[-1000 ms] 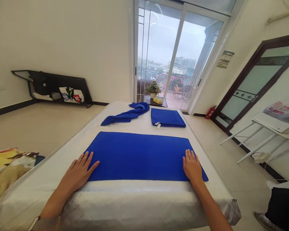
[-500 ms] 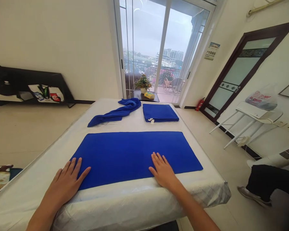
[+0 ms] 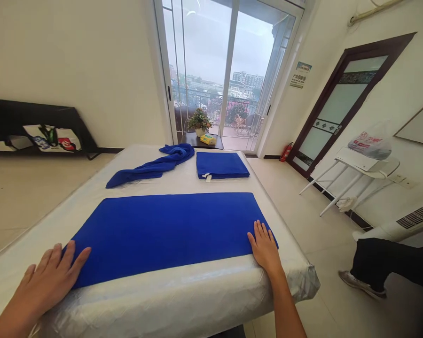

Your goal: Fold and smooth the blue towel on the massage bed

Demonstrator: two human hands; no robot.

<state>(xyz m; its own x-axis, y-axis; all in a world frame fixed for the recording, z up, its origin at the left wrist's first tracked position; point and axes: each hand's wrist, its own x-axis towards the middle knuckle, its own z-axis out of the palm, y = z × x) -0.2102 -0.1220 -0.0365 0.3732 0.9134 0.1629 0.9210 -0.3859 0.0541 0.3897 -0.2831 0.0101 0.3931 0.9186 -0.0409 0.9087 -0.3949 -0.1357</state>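
The open left hand (image 3: pixel 47 277) and right hand (image 3: pixel 264 249) rest flat (gripping nothing) on the 8 and 4 o'clock corners of a blue towel (image 3: pixel 162 234) spread on a white-wrapped bed (image 3: pixel 162 305).

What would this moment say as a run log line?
left hand: on blue towel near corner | right hand: on its right edge | under it: plastic-wrapped mattress | beyond: folded blue towel, twisted blue towel

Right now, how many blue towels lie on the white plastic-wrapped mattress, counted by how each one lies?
Flat-spread blue towel: 1
Neatly folded blue towel with white tag: 1
Loosely twisted blue towel: 1
Total: 3
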